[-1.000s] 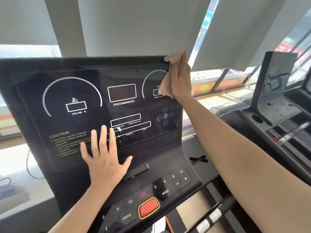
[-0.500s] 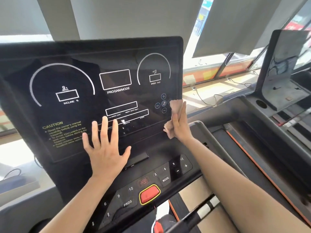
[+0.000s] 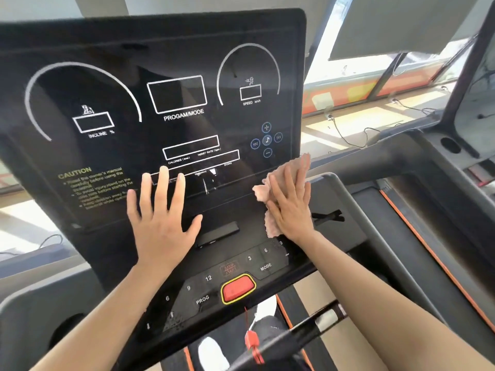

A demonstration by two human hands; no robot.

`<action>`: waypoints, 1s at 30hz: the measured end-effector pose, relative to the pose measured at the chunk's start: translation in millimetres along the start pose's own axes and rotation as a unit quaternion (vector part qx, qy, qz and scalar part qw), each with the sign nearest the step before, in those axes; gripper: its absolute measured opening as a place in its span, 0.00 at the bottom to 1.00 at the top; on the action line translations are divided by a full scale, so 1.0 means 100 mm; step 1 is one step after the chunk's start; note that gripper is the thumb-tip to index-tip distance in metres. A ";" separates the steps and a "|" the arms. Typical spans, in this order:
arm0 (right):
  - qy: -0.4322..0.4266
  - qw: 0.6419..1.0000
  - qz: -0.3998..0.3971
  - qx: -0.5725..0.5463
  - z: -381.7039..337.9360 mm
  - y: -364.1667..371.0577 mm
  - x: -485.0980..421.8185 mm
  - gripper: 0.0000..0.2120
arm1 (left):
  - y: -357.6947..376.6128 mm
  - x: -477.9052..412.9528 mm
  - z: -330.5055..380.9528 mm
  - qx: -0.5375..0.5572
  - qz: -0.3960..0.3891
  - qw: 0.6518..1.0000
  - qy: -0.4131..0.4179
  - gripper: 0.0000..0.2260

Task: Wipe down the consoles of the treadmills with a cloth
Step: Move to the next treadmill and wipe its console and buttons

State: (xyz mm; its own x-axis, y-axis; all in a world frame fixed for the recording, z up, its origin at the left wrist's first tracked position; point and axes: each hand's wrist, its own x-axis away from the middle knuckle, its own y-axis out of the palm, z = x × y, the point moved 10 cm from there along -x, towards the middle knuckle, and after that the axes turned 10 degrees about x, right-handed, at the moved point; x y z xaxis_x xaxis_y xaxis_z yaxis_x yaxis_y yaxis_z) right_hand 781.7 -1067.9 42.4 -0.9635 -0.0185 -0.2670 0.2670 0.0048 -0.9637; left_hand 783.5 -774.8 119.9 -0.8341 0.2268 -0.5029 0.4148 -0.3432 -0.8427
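Note:
A black treadmill console (image 3: 166, 62) fills the left and middle of the head view, with white gauge markings and a lower button panel. My right hand (image 3: 290, 202) lies flat on a pale pink cloth (image 3: 261, 194), pressing it against the console's lower right corner, just above the number buttons. My left hand (image 3: 163, 218) rests flat with fingers spread on the lower middle of the screen, holding nothing. Most of the cloth is hidden under my right palm.
A red stop button (image 3: 238, 289) with a yellow rim sits on the lower panel, and a red safety clip (image 3: 251, 342) hangs below it. A second treadmill console (image 3: 471, 103) stands at the right. A handlebar (image 3: 316, 324) crosses below. Windows with grey blinds (image 3: 401, 25) lie beyond.
My right hand has swept the cloth down the console's right side, from the top corner to the lower right corner. My left hand has stayed flat on the screen.

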 end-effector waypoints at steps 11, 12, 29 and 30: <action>-0.115 0.988 0.073 -0.073 -0.38 -0.19 0.01 0.26 | 0.02 0.09 0.05 0.013 -0.006 1.000 -0.006 0.39; -0.125 0.987 0.071 -0.071 -0.43 -0.21 0.00 0.25 | 0.02 0.11 0.04 0.019 -0.009 1.000 -0.006 0.38; -0.264 0.961 0.079 -0.005 -1.54 -0.29 0.15 0.29 | -0.09 0.78 -0.15 0.152 0.015 0.988 -0.029 0.23; -0.278 0.958 0.070 -0.006 -1.63 -0.28 0.16 0.29 | -0.13 0.81 -0.19 0.162 0.028 0.986 -0.038 0.22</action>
State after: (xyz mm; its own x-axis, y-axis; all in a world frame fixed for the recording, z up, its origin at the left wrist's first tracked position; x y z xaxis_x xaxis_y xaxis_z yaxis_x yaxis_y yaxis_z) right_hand 755.7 -905.6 65.4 -0.7575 -0.5471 -0.3561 0.3899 0.0584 -0.9190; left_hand 717.3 -734.4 86.4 -0.8427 0.1344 -0.5213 0.3338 -0.6291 -0.7020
